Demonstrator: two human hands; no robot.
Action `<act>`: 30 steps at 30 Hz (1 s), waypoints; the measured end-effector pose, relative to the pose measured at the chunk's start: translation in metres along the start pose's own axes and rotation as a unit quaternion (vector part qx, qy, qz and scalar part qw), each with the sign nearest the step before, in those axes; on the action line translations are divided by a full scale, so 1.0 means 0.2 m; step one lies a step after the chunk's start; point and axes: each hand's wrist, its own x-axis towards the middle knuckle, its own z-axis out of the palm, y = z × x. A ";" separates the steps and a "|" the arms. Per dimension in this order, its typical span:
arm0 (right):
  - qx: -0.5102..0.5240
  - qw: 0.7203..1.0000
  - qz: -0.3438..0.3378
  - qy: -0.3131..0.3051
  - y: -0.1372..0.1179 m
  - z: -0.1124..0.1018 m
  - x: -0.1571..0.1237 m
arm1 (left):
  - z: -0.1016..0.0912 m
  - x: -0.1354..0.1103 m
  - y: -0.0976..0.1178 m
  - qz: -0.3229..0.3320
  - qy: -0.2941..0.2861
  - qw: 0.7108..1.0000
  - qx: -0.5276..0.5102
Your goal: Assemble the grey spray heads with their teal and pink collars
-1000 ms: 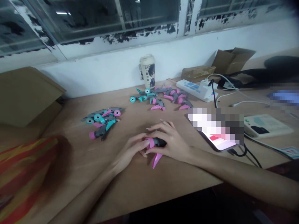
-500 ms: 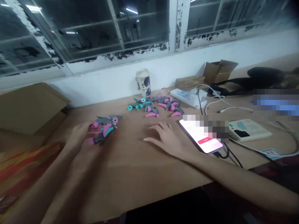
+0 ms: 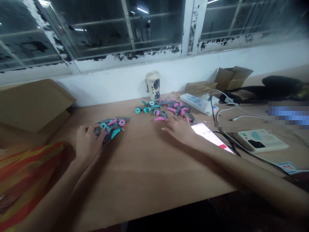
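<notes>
At the left heap of small grey plastic pieces with pink and teal levers and round ends [image 3: 116,125], my left hand [image 3: 88,140] has its fingers curled. It is closed about a grey piece with a teal round end [image 3: 103,125] at the heap's near-left side. Further right, my right hand [image 3: 180,129] reaches over the near edge of a second group, its fingers extended and apart. Its fingertips lie by grey-and-pink pieces [image 3: 177,108]; whether they touch is unclear. Teal-and-grey pieces [image 3: 147,108] lie at that group's left.
A printed cup [image 3: 153,85] stands by the wall. A lit phone [image 3: 213,138] lies beneath my right forearm. Rightward are a power strip [image 3: 199,103], cables and a white device [image 3: 263,140]. Cardboard boxes stand at the left [image 3: 36,106] and back right [image 3: 233,77].
My right hand has moved forward from the bare tabletop to the far group's pieces. My left hand has curled at the left heap, where the pieces have shifted. The view has swung slightly left.
</notes>
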 end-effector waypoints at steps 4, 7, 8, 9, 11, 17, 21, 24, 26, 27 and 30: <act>-0.014 0.998 0.009 -0.065 0.04 0.00 0.25 | 0.06 -0.05 0.18 0.089 -0.008 0.996 -0.002; -0.017 0.993 0.012 -0.117 0.08 0.04 0.41 | 0.12 -0.13 0.34 0.152 -0.066 0.985 -0.046; -0.017 0.991 0.008 -0.133 0.10 0.06 0.45 | 0.14 -0.15 0.39 0.166 -0.079 0.981 -0.060; -0.018 0.989 0.003 -0.148 0.11 0.07 0.47 | 0.16 -0.18 0.44 0.183 -0.097 0.975 -0.073; -0.020 0.985 -0.007 -0.172 0.14 0.10 0.49 | 0.19 -0.22 0.49 0.214 -0.128 0.962 -0.113; -0.003 0.979 -0.060 -0.197 0.13 0.09 0.38 | 0.21 -0.24 0.49 0.137 -0.176 0.949 -0.222; 0.049 0.974 -0.111 -0.192 0.01 0.07 0.19 | 0.17 -0.24 0.49 0.084 -0.182 0.938 -0.281; 0.126 0.976 -0.114 -0.138 -0.10 0.05 0.04 | 0.15 -0.27 0.51 0.051 -0.199 0.913 -0.352; 0.217 0.964 -0.113 -0.107 -0.16 0.04 -0.03 | 0.15 -0.29 0.53 0.018 -0.216 0.889 -0.403; 0.264 0.953 -0.108 -0.100 -0.18 0.05 -0.06 | 0.15 -0.30 0.54 -0.006 -0.225 0.873 -0.432; 0.358 0.924 -0.088 -0.100 -0.20 0.07 -0.10 | 0.18 -0.32 0.54 -0.101 -0.246 0.809 -0.524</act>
